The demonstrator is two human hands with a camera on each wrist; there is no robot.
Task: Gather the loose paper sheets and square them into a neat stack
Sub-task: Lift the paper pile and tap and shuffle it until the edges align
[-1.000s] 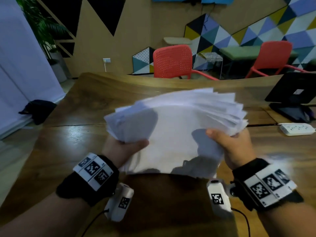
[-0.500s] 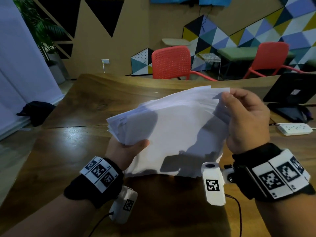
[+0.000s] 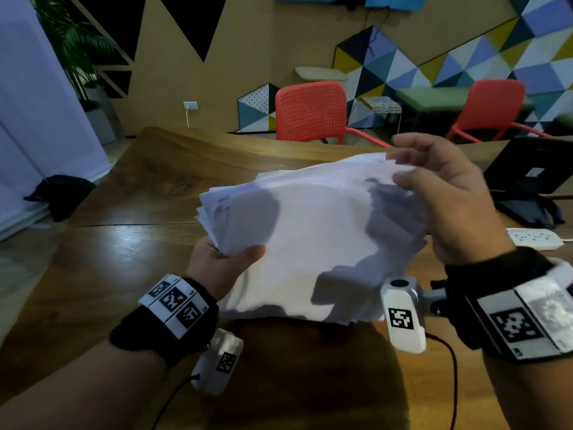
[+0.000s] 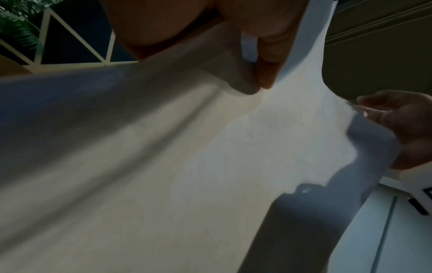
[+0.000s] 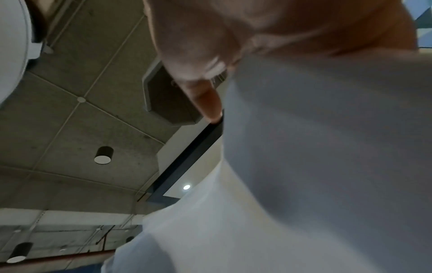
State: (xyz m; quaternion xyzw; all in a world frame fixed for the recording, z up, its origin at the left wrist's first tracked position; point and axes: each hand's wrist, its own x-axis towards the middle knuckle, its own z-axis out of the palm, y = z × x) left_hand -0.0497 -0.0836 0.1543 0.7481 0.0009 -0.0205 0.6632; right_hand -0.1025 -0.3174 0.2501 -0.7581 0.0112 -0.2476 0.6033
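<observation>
A thick stack of white paper sheets (image 3: 310, 237) is held in the air above the wooden table (image 3: 124, 274), its edges still slightly fanned at the left. My left hand (image 3: 229, 256) grips the near left corner, thumb on top. From below, the left wrist view shows my left fingers (image 4: 266, 55) pressing into the stack (image 4: 210, 166). My right hand (image 3: 434, 197) holds the far right corner, thumb on top and index finger stretched above the far edge. In the right wrist view the paper (image 5: 327, 147) lies against the right hand (image 5: 198, 46) and hides its fingers.
A black screen on a stand (image 3: 533, 175) and a white power strip (image 3: 533, 238) sit on the table at the right. Two red chairs (image 3: 310, 113) stand beyond the far edge. A black bag (image 3: 59, 193) lies on the floor to the left.
My right hand went from the stack's near right edge up to its far right corner. The widely fanned right edge has closed up. The left hand kept its grip.
</observation>
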